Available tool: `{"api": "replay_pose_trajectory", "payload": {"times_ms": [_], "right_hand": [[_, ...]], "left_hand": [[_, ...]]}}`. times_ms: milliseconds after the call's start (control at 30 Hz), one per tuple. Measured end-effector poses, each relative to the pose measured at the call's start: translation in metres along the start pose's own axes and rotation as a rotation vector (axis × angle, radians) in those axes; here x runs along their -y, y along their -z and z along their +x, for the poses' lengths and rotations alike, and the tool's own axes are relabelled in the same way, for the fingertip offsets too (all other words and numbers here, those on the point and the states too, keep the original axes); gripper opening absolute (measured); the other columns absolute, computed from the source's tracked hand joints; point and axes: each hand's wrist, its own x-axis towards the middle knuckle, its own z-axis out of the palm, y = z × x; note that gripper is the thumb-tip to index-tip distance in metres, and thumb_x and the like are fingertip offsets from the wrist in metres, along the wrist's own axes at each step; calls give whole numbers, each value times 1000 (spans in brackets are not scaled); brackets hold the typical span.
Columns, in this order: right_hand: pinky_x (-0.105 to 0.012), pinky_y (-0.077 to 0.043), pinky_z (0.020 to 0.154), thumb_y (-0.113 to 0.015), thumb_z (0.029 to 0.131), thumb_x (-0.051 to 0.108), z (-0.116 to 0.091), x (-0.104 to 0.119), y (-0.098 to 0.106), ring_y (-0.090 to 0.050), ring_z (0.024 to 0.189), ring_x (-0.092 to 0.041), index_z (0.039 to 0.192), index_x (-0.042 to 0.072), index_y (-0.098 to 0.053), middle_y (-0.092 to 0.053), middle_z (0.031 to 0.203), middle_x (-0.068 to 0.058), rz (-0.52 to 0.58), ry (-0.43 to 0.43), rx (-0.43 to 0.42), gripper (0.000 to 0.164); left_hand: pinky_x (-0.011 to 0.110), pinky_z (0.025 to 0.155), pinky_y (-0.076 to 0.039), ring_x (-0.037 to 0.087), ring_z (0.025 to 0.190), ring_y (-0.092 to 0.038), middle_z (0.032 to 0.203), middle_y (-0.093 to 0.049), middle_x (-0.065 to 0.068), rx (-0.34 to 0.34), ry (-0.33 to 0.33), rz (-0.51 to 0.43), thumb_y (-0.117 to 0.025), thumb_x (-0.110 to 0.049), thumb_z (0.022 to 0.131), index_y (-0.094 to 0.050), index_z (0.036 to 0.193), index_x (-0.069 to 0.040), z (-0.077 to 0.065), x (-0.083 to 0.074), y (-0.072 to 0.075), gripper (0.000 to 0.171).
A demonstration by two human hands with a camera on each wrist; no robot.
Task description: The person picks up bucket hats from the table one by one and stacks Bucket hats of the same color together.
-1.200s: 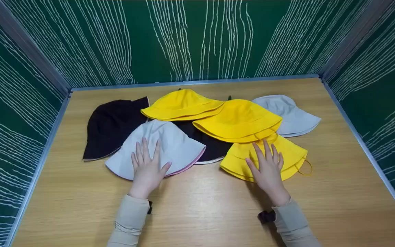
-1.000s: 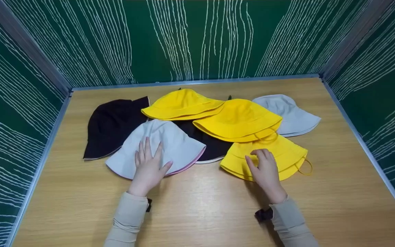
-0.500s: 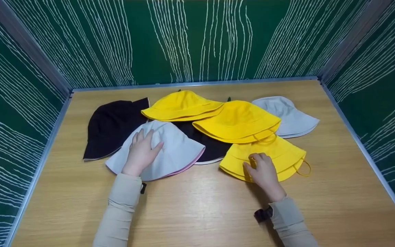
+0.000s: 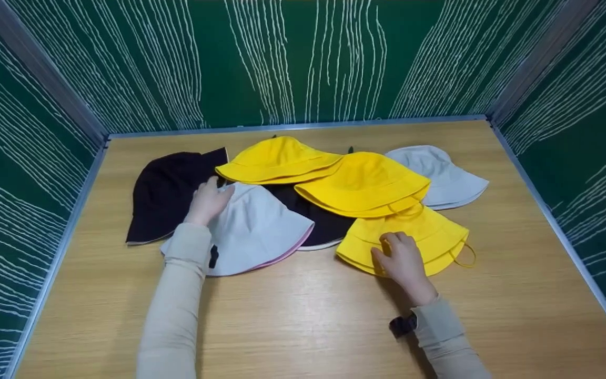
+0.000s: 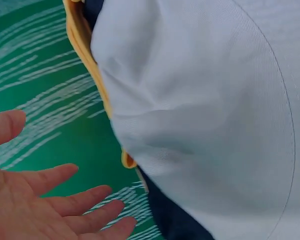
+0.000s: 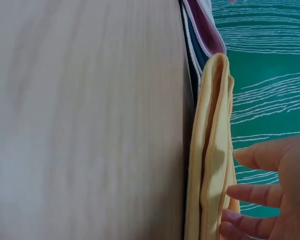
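My left hand [image 4: 208, 202] is over the crown of a white bucket hat [image 4: 261, 226], beside a black hat [image 4: 158, 195]. In the left wrist view its fingers are spread and apart from the white cloth, holding nothing. My right hand [image 4: 404, 260] hovers over the front yellow hat [image 4: 440, 237], fingers loosely bent. The right wrist view shows its thumb and fingertips close to that hat's folded brim [image 6: 217, 165], pinching nothing; whether they touch the cloth I cannot tell. The white hat has a pink underside at its brim.
Two more yellow hats, one at the back [image 4: 282, 160] and one in the middle [image 4: 366, 184], overlap a second black hat [image 4: 329, 226]. Another white hat [image 4: 440, 179] lies at the back right. Green walls [image 4: 303, 63] with white lines enclose the wooden table [image 4: 308, 326].
My left hand has moved forward and slightly left, from the white hat's brim to its crown. My right hand's fingers have bent from spread to loosely curled. The hats have not moved.
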Motion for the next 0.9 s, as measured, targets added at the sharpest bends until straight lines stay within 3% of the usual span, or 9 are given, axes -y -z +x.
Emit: {"api": "replay_pose_trajectory", "payload": {"times_ms": [200, 367, 567, 733, 900], "right_hand": [[-48, -44, 80, -68, 85, 22, 4, 0, 3, -51, 91, -36, 107, -5, -61, -58, 104, -23, 4, -34, 35, 35], [-48, -44, 82, -70, 84, 21, 2, 1, 0, -51, 92, -36, 108, -4, -62, -58, 105, -22, 6, -49, 40, 36], [-46, -44, 83, -70, 84, 23, 1, 8, -6, -50, 93, -34, 110, -3, -62, -58, 106, -21, 10, -53, 74, 37], [-47, -44, 81, -71, 83, 22, 2, 5, -4, -50, 92, -35, 108, -3, -62, -59, 104, -20, -4, -30, 41, 37], [-47, -44, 79, -71, 82, 21, 0, -1, -2, -51, 90, -35, 107, -4, -62, -59, 102, -21, -15, -12, 4, 36]], "left_hand": [[49, 115, -19, 38, 142, -19, 155, -16, 21, 24, 95, -130, -38, -39, 99, -8, 151, -2, 24, 3, -2, 71], [48, 115, -19, 38, 142, -20, 156, -18, 20, -18, 149, -116, -36, -39, 99, -9, 151, -2, 38, 11, -6, 69], [48, 116, -16, 35, 143, -20, 156, -18, 18, -30, 196, -137, -36, -37, 100, -11, 150, -1, 44, 18, -7, 67], [58, 112, -9, 35, 141, -24, 155, -24, 16, -29, 199, -112, -39, -38, 98, -17, 149, -2, 51, 12, -15, 66], [56, 111, -7, 33, 139, -29, 153, -27, 17, -57, 229, -154, -44, -40, 96, -12, 149, 1, 60, 1, -26, 74]]}}
